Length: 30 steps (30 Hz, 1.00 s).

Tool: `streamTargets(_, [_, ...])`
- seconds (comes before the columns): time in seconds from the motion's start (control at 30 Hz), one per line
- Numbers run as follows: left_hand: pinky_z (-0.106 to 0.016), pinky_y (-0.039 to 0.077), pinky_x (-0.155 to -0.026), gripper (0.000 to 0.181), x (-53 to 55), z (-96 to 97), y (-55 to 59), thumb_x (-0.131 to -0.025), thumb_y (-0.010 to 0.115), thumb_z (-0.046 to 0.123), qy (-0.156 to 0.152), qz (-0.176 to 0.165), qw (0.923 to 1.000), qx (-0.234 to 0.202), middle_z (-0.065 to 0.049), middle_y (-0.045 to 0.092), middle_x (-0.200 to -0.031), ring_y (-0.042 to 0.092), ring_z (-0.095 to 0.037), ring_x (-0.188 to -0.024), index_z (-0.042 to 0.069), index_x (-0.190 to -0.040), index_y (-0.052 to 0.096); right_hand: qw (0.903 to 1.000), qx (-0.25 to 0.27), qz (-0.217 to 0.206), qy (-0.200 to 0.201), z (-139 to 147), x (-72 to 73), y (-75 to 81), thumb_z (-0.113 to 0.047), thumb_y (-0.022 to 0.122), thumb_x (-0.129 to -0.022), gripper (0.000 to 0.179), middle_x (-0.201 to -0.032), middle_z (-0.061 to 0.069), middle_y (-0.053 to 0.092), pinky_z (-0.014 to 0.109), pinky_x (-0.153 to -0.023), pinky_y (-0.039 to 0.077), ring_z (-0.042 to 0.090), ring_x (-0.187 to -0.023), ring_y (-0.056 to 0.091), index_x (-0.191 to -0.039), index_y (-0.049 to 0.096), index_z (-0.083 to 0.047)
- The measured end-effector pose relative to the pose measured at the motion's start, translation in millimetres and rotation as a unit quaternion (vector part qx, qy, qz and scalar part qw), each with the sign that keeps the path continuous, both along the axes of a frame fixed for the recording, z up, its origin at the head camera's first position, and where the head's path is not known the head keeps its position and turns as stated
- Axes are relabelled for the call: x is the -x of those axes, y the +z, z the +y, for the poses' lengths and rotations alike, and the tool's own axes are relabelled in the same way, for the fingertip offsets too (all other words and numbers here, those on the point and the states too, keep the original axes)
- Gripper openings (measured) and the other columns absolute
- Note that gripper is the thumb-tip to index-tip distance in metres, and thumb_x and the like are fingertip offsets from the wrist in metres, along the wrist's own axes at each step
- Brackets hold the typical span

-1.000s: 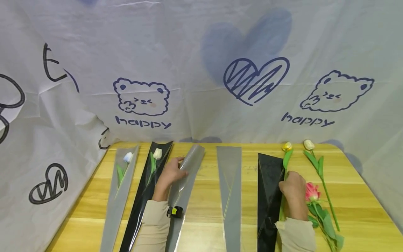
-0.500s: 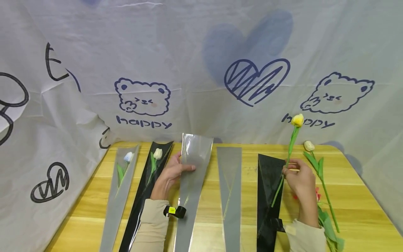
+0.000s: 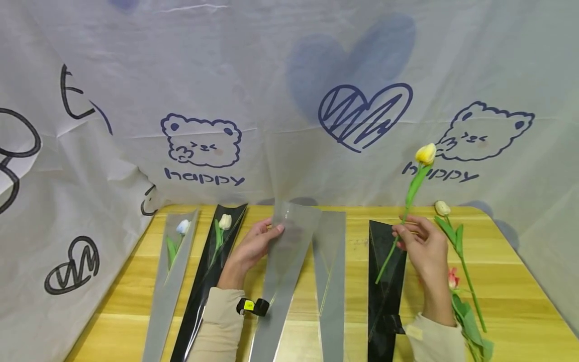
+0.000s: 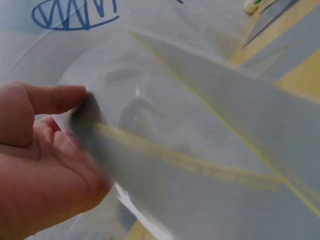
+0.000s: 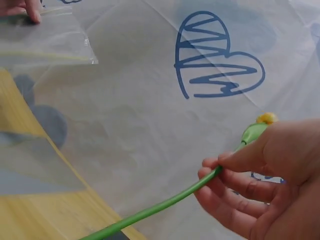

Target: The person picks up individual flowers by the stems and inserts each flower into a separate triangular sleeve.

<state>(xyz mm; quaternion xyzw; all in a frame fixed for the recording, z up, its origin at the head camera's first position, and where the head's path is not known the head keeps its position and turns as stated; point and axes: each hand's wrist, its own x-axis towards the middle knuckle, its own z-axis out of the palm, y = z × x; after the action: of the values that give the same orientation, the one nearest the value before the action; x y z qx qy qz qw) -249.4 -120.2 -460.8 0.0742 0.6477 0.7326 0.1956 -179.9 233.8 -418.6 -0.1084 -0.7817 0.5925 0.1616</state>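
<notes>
My left hand (image 3: 254, 245) pinches the upper left edge of a grey clear-fronted flower sleeve (image 3: 289, 261), thumb in front and fingers behind. In the left wrist view the sleeve (image 4: 200, 150) shows yellow edge lines and its mouth near the thumb. Between thumb and fingertips, my right hand (image 3: 425, 246) pinches the green stem of a yellow tulip (image 3: 425, 154). The flower points up and the stem's lower end slants down left, over a black sleeve (image 3: 384, 291). In the right wrist view the stem (image 5: 160, 206) runs down left from the fingers.
A second grey sleeve (image 3: 333, 281) lies right of the held one. At left lie a grey sleeve with a blue-white tulip (image 3: 183, 227) and a black sleeve with a white tulip (image 3: 225, 221). A loose white tulip (image 3: 442, 208) and pink flower (image 3: 453, 278) lie at right.
My right hand has lifted the yellow tulip off the table and tilted it, stem end now leftward. My left hand has raised the grey sleeve's top and brought it slightly right.
</notes>
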Motion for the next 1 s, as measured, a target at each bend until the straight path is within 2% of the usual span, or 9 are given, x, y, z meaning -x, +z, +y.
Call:
streamTargets(0.1, [-0.036,0.056,-0.087,0.035,-2.6,3.7,2.3,-0.108,0.049,0.011,-0.001,0.018,0.9998,0.009,-0.008,0.071,-0.111,0.068,-0.017,-0.097,-0.010,-0.136,0.054,0.9988,0.044,0.020,0.001,-3.4,0.2,1.9,-0.007,0.066,-0.101,0.034,-0.098,-0.001,0.075,0.022,-0.071,0.058,0.004,-0.083,0.072,-0.133,0.060,0.004])
streamTargets(0.2, [-0.030,0.055,-0.080,0.031,-4.1,8.2,3.6,-0.107,0.053,0.012,-0.002,0.047,0.9984,0.031,-0.005,0.071,-0.101,0.066,-0.014,-0.089,-0.013,-0.124,0.061,0.9943,0.096,0.047,0.002,-7.8,-0.7,6.0,-0.005,0.068,-0.099,0.034,-0.094,-0.005,0.075,0.023,-0.072,0.058,0.007,-0.083,0.073,-0.131,0.062,0.005])
streamTargets(0.3, [-0.024,0.046,-0.067,0.026,-5.5,13.0,4.6,-0.104,0.059,0.011,-0.002,0.084,0.9945,0.063,0.000,0.066,-0.084,0.056,-0.010,-0.075,-0.013,-0.112,0.067,0.9876,0.138,0.076,0.006,-12.8,-2.2,11.6,-0.003,0.069,-0.098,0.032,-0.094,-0.002,0.076,0.025,-0.073,0.058,0.011,-0.084,0.074,-0.128,0.065,0.006])
streamTargets(0.37, [-0.023,0.042,-0.064,0.023,-6.6,15.9,5.4,-0.101,0.064,0.008,-0.003,0.100,0.9920,0.077,0.001,0.066,-0.078,0.052,-0.009,-0.071,-0.013,-0.107,0.069,0.9836,0.157,0.089,0.008,-16.1,-3.2,15.2,-0.003,0.069,-0.097,0.030,-0.096,0.001,0.077,0.026,-0.074,0.059,0.013,-0.085,0.075,-0.126,0.066,0.007])
streamTargets(0.5, [-0.023,0.047,-0.067,0.018,-8.8,20.6,6.3,-0.097,0.070,0.005,-0.007,0.112,0.9899,0.087,-0.002,0.073,-0.082,0.059,-0.009,-0.073,-0.011,-0.105,0.070,0.9742,0.189,0.123,0.007,-22.1,-5.0,21.5,-0.003,0.072,-0.095,0.026,-0.100,0.006,0.077,0.028,-0.075,0.059,0.017,-0.087,0.075,-0.120,0.069,0.007])
streamTargets(0.6, [-0.025,0.051,-0.070,0.015,-10.3,24.6,8.1,-0.094,0.072,0.002,-0.015,0.117,0.9893,0.087,-0.006,0.074,-0.086,0.063,-0.011,-0.077,-0.010,-0.103,0.069,0.9615,0.216,0.170,0.006,-26.0,-6.7,26.4,0.000,0.073,-0.093,0.025,-0.101,0.012,0.076,0.031,-0.074,0.059,0.020,-0.088,0.075,-0.115,0.070,0.010])
streamTargets(0.8, [-0.025,0.050,-0.069,0.012,-13.3,31.7,12.9,-0.093,0.074,0.000,-0.021,0.132,0.9864,0.096,-0.009,0.073,-0.085,0.063,-0.015,-0.076,-0.008,-0.098,0.066,0.9338,0.239,0.266,0.008,-36.4,-11.7,37.5,0.005,0.075,-0.090,0.025,-0.099,0.018,0.075,0.033,-0.073,0.060,0.024,-0.088,0.075,-0.112,0.068,0.015])
streamTargets(0.9, [-0.024,0.050,-0.067,0.012,-14.8,34.3,14.6,-0.092,0.074,-0.002,-0.017,0.139,0.9856,0.095,-0.007,0.071,-0.083,0.063,-0.014,-0.075,-0.008,-0.096,0.065,0.9252,0.237,0.296,0.017,-43.5,-12.7,41.7,0.007,0.074,-0.090,0.025,-0.098,0.019,0.074,0.033,-0.073,0.060,0.025,-0.087,0.075,-0.111,0.066,0.017])
streamTargets(1.0, [-0.023,0.051,-0.066,0.013,-16.1,36.9,16.4,-0.091,0.075,-0.003,-0.014,0.149,0.9845,0.091,-0.005,0.070,-0.082,0.063,-0.012,-0.074,-0.009,-0.095,0.065,0.9235,0.230,0.305,0.030,-50.8,-12.3,42.5,0.009,0.073,-0.090,0.023,-0.098,0.019,0.073,0.034,-0.075,0.060,0.025,-0.086,0.075,-0.110,0.065,0.018])
